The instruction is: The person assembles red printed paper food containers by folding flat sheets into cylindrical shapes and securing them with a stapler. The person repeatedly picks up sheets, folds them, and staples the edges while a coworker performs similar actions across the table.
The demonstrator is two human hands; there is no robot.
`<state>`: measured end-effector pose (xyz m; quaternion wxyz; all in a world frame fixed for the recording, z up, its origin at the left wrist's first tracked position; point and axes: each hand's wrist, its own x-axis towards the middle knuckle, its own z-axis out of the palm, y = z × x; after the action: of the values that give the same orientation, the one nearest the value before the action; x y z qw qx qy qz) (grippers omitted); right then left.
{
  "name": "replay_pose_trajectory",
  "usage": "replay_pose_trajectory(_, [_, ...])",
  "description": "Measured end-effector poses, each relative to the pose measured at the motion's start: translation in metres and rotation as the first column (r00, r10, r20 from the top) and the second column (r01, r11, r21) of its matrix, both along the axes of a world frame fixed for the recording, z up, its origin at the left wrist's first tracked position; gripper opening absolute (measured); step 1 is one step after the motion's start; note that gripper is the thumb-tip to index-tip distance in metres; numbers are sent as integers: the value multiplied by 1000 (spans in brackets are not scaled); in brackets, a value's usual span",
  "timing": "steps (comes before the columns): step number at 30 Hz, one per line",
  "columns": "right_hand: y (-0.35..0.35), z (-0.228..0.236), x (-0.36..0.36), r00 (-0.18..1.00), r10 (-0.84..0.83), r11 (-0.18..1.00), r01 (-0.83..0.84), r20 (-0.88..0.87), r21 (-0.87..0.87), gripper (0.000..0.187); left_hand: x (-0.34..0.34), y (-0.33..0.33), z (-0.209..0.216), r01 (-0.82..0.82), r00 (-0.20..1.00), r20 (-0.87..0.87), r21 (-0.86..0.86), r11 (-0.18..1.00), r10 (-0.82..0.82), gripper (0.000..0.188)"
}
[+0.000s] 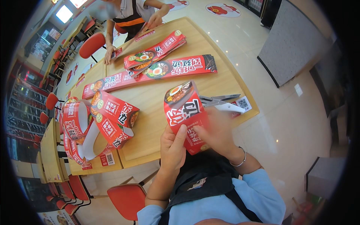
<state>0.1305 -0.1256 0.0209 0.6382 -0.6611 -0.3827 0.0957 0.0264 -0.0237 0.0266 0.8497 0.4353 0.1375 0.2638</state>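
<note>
Between my hands, above the table's near edge, is a red printed paper band (183, 108) with a food picture, curled over at its upper end. My left hand (173, 148) pinches its left side, thumb on the front. My right hand (219, 133), partly smeared by motion, grips its right side with the thumb against the printed face. Just beyond the right hand lie scissors (227, 106) with pale handles and grey blades spread apart. To the left sits a pile of red paper bands (107, 125) formed into loops. Flat red paper strips (168, 70) lie stacked across the table.
The wooden table (146, 144) has red printed square-code labels at its corners. Across it, a person (131, 18) in a dark apron handles a strip beside another stack of strips (155, 50). Red chairs (127, 200) stand around; a grey partition (283, 43) is at right.
</note>
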Motion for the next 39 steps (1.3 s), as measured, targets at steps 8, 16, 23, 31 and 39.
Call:
replay_pose_trajectory(8, [0, 2, -2, 995, -40, 999, 42, 89, -29, 19, -1, 2, -3, -12, 1000, -20, -2, 1000, 12, 26])
replay_pose_trajectory(16, [6, -22, -5, 929, 61, 972, 29, -366, 233, 21, -3, 1, -4, 1, 999, -52, 5, 1000, -1, 26])
replay_pose_trajectory(23, [2, -19, 0, 915, 136, 984, -80, -380, 158, 13, -1, 3, -8, -7, 997, -75, 9, 1000, 7, 29])
replay_pose_trajectory(31, [3, -17, -2, 932, 140, 973, -67, -334, 219, 12, 0, 3, -8, -12, 997, -81, 15, 1000, 13, 29])
replay_pose_trajectory(39, [3, -20, -4, 930, 109, 981, -44, -352, 189, 14, -1, 4, -11, -2, 996, -85, 29, 1000, 5, 28])
